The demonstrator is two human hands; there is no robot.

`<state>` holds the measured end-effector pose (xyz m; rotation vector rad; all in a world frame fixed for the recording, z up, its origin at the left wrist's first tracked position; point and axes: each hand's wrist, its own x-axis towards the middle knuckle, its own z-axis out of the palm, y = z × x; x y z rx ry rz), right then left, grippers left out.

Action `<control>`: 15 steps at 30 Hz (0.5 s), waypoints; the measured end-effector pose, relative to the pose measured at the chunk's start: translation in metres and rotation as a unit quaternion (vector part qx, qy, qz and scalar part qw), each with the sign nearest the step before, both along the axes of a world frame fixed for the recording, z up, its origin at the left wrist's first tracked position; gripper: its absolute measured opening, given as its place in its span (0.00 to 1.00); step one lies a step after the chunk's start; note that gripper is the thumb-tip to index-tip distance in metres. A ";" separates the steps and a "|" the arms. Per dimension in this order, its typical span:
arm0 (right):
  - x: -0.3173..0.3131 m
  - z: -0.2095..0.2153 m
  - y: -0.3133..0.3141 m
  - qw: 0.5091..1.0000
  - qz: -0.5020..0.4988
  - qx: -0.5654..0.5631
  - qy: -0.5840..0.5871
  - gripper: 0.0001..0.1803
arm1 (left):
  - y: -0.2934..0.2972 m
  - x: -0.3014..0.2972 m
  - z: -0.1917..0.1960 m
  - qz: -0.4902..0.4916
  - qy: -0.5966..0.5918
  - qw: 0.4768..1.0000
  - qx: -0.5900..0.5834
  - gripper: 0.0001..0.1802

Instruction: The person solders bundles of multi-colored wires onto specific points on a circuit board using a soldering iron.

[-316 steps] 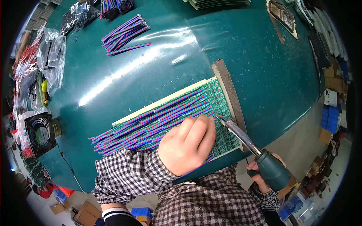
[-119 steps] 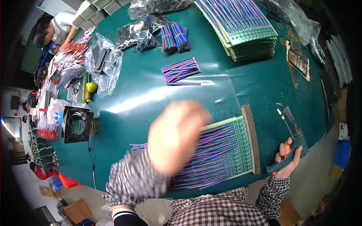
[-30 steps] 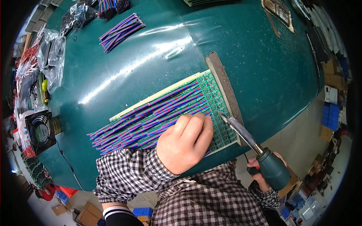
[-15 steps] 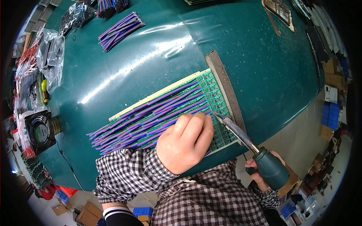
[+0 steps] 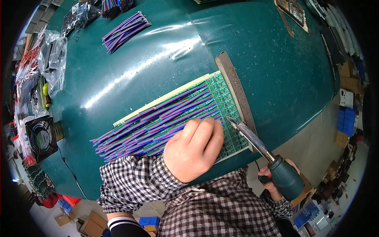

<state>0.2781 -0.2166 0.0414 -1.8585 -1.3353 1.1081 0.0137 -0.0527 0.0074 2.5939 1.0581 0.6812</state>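
A green circuit board panel (image 5: pixel 222 91) with rows of small parts lies tilted on the table. Rows of red, blue, green and black wires (image 5: pixel 162 115) run across it to the left. My left hand (image 5: pixel 194 146) rests over the wires, its fingers curled together in a pinch; wire ends show just past the fingertips, whose undersides are hidden. From the lower right, my right hand (image 5: pixel 272 183) grips a soldering iron (image 5: pixel 287 177) with a dark green handle, partly hidden behind it. The iron's tip is at the board, close to my left fingertips.
A grey-brown bar (image 5: pixel 238 94) lies along the board's right edge. Beyond it on the green table (image 5: pixel 284 75) is a shallow tray (image 5: pixel 293 12). A loose bundle of wires (image 5: pixel 125 31) lies at the far left. A black fan (image 5: pixel 41 138) and plastic bags (image 5: pixel 53 59) stand along the left edge.
The soldering iron has shifted very slightly to the right, and its tip has lifted a little up the board. My left hand has not moved noticeably.
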 end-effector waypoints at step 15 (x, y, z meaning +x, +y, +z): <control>-0.004 -0.004 0.000 1.000 -0.022 -0.001 -0.009 0.40 | 0.000 0.001 0.000 0.004 0.001 1.000 0.006 0.21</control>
